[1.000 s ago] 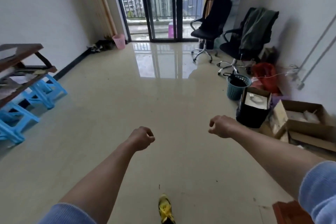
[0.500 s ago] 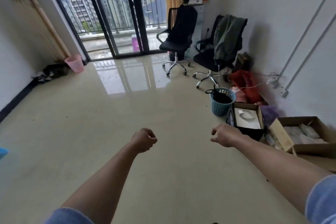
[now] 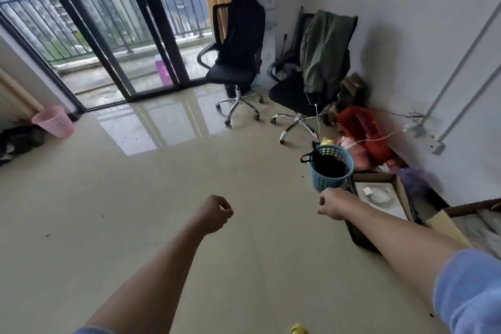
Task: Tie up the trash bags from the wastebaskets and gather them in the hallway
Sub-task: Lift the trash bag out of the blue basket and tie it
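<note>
The head camera looks down across a glossy beige tiled floor (image 3: 141,198) with both bare forearms stretched forward. The left hand (image 3: 214,213) is curled into a loose fist and holds nothing, hanging over bare floor. The right hand (image 3: 332,203) is likewise curled with its fingers tucked in and empty, and it sits in the picture just below the blue plastic lattice wastebasket (image 3: 329,171). That wastebasket stands on the floor near the right wall, lined with a black trash bag (image 3: 326,164) whose loop handles flop over the left side of the rim. Just to its right lies an open cardboard box with white contents (image 3: 379,195), and behind it a heap of red and pink bags (image 3: 362,130) rests against the wall. Two black swivel office chairs stand beyond: the nearer one (image 3: 298,97) has a green jacket (image 3: 324,49) draped over its back, and the farther one (image 3: 235,57) is by the glass balcony doors (image 3: 113,35). A pink plastic lattice wastebasket (image 3: 54,120) stands far off at the left by the door frame. Light blue sleeves (image 3: 469,290) are pushed up both arms.
</note>
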